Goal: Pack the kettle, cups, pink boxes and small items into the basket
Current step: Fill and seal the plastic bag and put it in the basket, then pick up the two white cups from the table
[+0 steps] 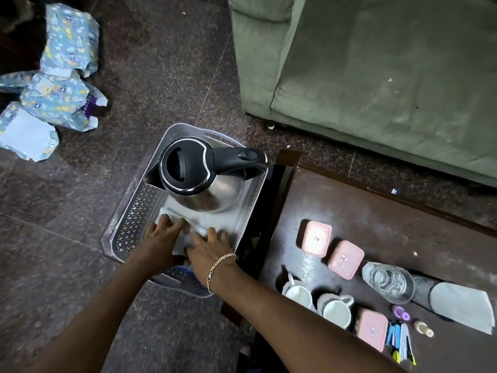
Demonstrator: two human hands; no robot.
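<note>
Kettle (199, 175) stands in basket (129, 214); left hand (161, 232) and right hand (208, 244) are pressed flat, unclenched, on white cloth (197, 224). Kettle could be tipped if cloth is tugged.

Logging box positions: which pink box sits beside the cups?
The nearest pink box, right of the cups; the other two sit farther back, side by side.

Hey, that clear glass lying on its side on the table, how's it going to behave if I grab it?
The clear glass lies on its side on the dark table, so a nudge would probably roll it. Its smooth, glossy wall looks slippery, so a firm grip seems wise. It looks like thin glass, likely fragile if it knocks the pink box close beside it.
</note>
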